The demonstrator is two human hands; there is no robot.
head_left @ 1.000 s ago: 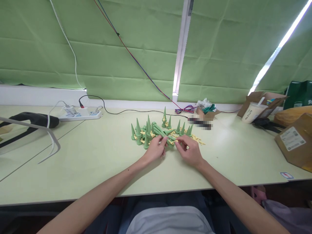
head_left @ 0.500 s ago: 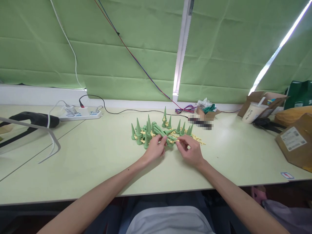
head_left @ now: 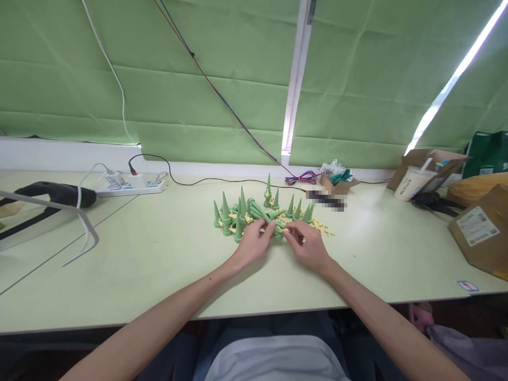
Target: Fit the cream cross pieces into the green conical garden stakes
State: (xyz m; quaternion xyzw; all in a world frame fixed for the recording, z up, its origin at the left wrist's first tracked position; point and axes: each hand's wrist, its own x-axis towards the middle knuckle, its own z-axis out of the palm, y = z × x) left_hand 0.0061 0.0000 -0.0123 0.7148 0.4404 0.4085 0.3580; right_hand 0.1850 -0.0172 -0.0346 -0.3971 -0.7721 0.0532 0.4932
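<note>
The left hand pinches a green spike, the right hand pinches a yellow peg; pushed crooked, it could slip.

Place: I read this as a small assembly workbench in a workshop or light-production room.
Surface: I see a long pale green table running along the wall, bare and utilitarian.
Backdrop: green fabric sheeting covers the wall, with a bright strip of light at the seam.
Wiring: a white power strip sits on the table, and loose red and blue cables hang across the sheeting.
Stock: I count many identical green plastic spikes and small yellow parts heaped together.
Packing: cardboard boxes stand at the right end.
</note>
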